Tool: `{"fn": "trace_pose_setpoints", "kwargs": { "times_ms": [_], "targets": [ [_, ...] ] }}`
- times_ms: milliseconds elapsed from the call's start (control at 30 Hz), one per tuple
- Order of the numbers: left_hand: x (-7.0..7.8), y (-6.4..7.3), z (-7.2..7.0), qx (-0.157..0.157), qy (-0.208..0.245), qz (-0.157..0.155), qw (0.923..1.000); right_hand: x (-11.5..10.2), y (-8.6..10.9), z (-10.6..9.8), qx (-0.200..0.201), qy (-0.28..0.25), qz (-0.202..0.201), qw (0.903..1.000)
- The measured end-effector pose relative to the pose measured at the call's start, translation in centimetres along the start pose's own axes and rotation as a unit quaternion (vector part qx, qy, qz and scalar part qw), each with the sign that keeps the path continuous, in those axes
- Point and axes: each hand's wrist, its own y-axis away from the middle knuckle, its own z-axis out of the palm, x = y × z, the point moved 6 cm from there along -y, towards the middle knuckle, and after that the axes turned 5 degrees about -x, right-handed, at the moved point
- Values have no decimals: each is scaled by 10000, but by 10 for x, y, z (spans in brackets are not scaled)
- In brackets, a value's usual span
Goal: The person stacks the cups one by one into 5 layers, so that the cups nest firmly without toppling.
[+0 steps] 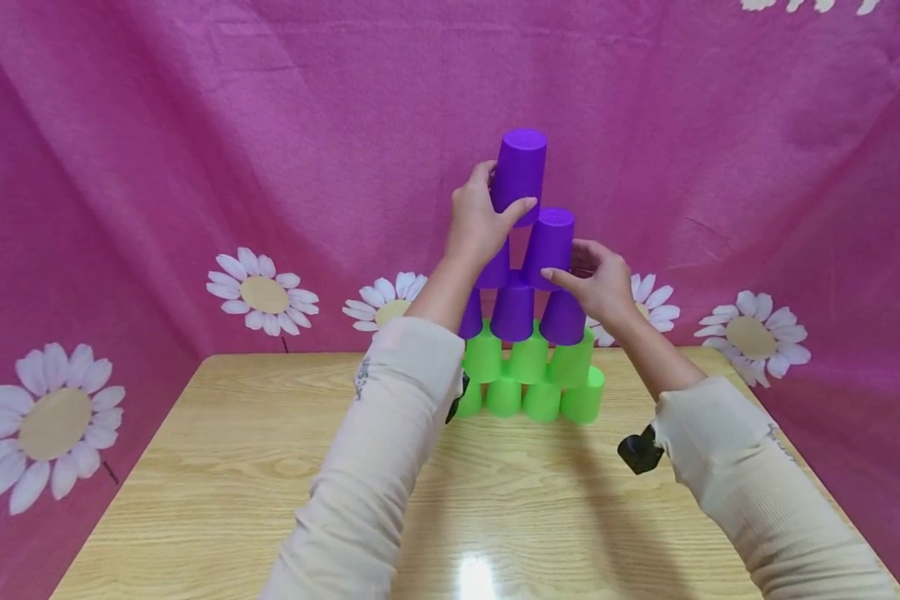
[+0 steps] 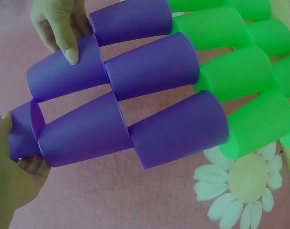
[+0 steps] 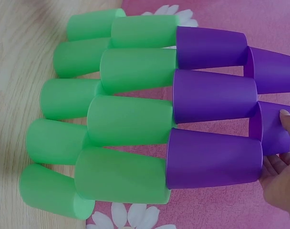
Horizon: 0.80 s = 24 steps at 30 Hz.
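Note:
A pyramid of upside-down plastic cups stands on the table. My left hand [image 1: 474, 218] grips the topmost purple cup [image 1: 525, 158], thumb across its near side and fingers round the far left. In the left wrist view this top cup [image 2: 25, 126] meets the bases of the two purple cups below it. My right hand [image 1: 603, 279] holds the right cup [image 1: 550, 246] of that pair, thumb in front and fingers behind. The pair's left cup [image 2: 85, 131] is partly hidden by my left arm in the head view.
Below the pair is a row of three purple cups [image 1: 513, 312], then two rows of green cups [image 1: 528, 360] on the wooden table [image 1: 285, 467]. A pink cloth [image 1: 330, 150] with white daisies hangs right behind. Both forearms reach in from the front.

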Motion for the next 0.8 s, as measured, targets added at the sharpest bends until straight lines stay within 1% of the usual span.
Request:
{"fn": "trace_pose_setpoints", "kwargs": {
  "times_ms": [167,333,567,667,800],
  "targets": [
    [1,0,3,-63,19,15,10000,1,0,-2,44,-4,-13,10000],
    [3,0,6,-17,91,59,9999,1,0,-1,-5,-18,21,10000],
    [2,0,9,17,58,-76,10000,2,-1,2,-35,-54,24,10000],
    [2,0,9,40,83,-66,9999,2,-2,3,-37,-85,18,10000],
    [1,1,9,-10,59,-63,10000,1,-2,5,-17,-106,-10,9999]
  ]
}}
